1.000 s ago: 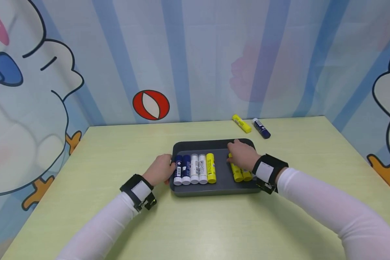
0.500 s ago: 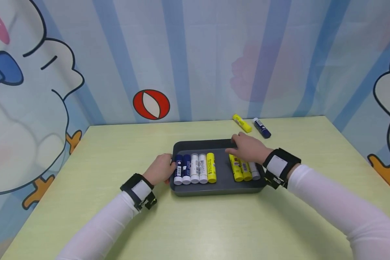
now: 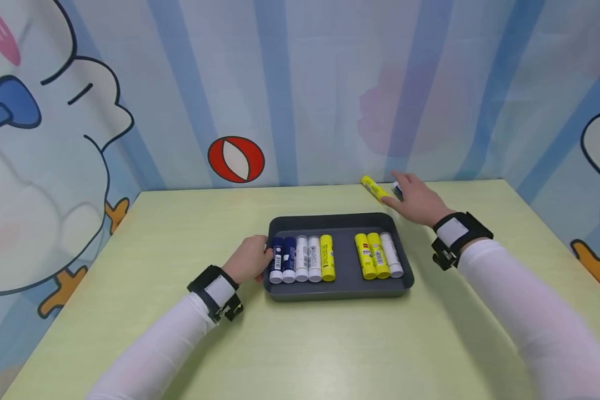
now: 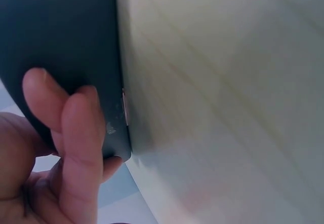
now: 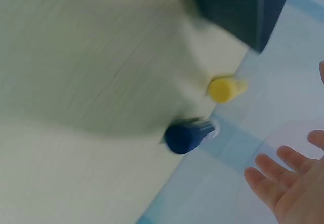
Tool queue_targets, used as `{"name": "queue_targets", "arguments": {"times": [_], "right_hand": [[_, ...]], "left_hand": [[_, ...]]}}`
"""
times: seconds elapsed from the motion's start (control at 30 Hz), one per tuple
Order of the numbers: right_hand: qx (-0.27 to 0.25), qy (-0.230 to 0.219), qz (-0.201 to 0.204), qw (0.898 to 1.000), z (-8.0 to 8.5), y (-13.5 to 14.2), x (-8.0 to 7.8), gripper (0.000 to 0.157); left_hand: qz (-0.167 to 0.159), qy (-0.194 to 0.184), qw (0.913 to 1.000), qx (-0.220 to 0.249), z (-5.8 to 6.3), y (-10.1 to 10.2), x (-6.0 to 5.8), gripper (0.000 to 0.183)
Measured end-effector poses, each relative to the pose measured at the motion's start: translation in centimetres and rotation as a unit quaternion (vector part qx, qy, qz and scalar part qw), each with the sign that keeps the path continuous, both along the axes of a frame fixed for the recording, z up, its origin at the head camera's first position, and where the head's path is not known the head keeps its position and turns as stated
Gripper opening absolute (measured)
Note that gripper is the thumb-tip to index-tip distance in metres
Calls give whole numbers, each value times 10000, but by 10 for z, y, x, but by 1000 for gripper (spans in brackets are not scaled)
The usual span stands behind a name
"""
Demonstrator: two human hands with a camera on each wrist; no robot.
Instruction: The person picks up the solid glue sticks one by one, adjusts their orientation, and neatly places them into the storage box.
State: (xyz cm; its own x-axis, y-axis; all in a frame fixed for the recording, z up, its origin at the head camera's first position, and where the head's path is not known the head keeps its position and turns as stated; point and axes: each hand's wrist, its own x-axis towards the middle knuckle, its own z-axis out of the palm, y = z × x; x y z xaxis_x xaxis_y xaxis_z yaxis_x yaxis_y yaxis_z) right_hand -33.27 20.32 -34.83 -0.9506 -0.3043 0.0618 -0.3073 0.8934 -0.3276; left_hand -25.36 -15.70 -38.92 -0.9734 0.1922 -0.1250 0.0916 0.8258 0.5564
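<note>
A dark grey tray (image 3: 343, 290) on the table holds a left row of two navy, two white and one yellow glue sticks (image 3: 327, 258), and a right group of two yellow and one white glue sticks (image 3: 391, 255). My left hand (image 3: 247, 259) grips the tray's left end, thumb at the rim; in the left wrist view its fingers (image 4: 81, 148) lie against the outer wall. Beyond the tray, my right hand (image 3: 420, 201) reaches with spread fingers over a navy glue stick (image 5: 183, 137), partly hidden in the head view. Beside it lies a yellow glue stick (image 3: 374, 188).
The pale table (image 3: 330, 350) ends at the back against a striped cloth (image 3: 320, 100) printed with cartoon figures. The two loose glue sticks lie close to that back edge, past the tray's far right corner.
My right hand has left the right group of glue sticks in the tray and moved away and right, over the loose navy one. The left hand stays at the tray's left end.
</note>
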Motion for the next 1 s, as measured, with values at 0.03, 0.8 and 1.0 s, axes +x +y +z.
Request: {"name": "queue_targets", "arguments": {"times": [0.03,0.8,1.0], "right_hand": [[-23,9,-30,10000,-2,4,-2,76],[172,-491,-1542,9867,-45,29,-35,80],[360,-405,-1706,9838,-46,26,-33,67]], "left_hand": [[3,-27,10000,11,0,1,0,25],[-113,-6,9999,87,0,5,5,25],[-117,7,9999,60,0,5,5,25]]}}
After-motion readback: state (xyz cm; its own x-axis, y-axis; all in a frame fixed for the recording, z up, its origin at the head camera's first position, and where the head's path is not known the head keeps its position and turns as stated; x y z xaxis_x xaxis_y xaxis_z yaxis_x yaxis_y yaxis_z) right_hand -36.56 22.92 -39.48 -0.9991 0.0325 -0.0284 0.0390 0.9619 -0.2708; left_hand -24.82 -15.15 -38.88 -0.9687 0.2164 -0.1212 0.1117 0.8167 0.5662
